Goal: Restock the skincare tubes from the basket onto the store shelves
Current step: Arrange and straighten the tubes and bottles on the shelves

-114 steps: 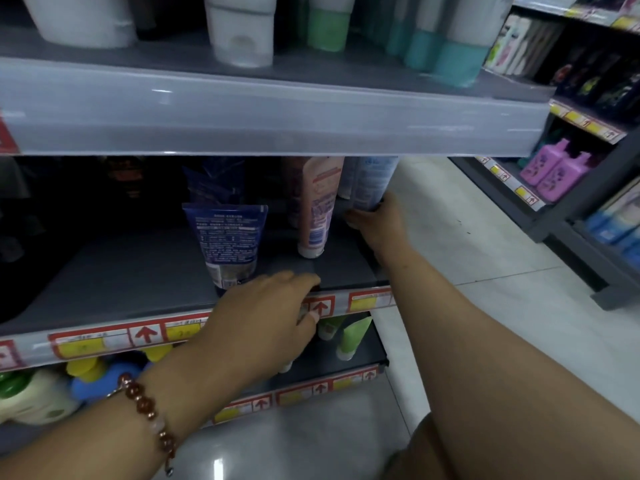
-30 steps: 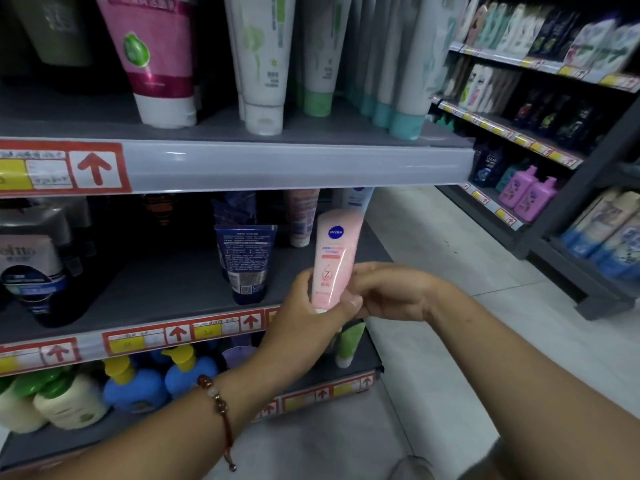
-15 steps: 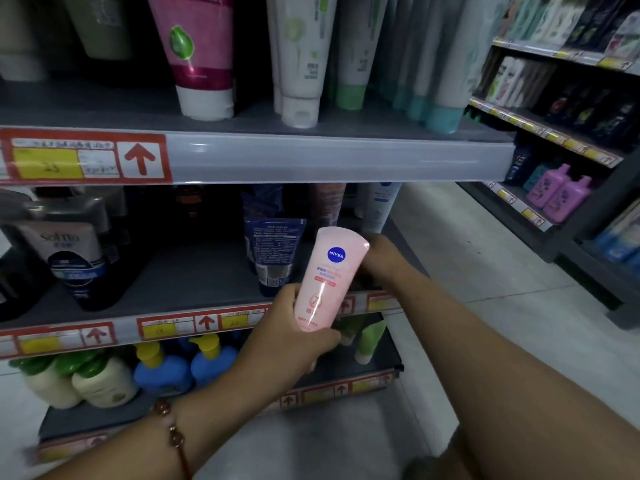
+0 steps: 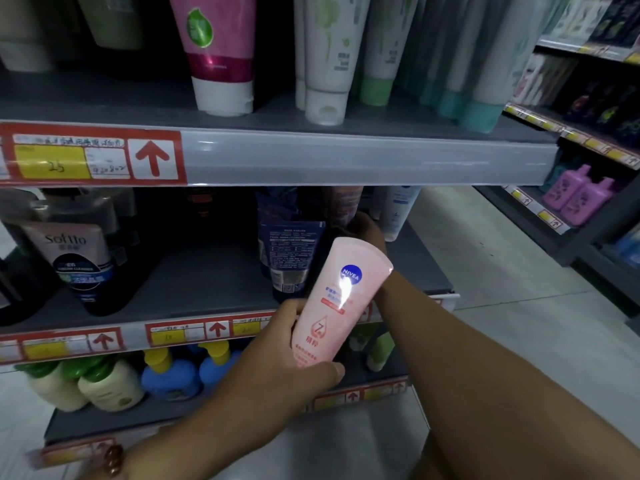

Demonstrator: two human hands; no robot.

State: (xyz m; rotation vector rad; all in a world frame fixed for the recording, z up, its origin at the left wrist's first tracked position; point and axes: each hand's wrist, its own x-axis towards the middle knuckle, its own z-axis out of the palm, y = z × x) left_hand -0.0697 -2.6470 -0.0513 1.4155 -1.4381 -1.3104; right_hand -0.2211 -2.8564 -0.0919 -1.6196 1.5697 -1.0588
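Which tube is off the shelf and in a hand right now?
The pink Nivea tube, gripped by the left hand; all other tubes stand on the shelves.

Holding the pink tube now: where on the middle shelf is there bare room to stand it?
The widest bare patch of the middle shelf lies between the Softto tube and the dark blue tube. It is crowded to the right: the right hand reaches among the tubes behind the pink tube, which the left hand holds.
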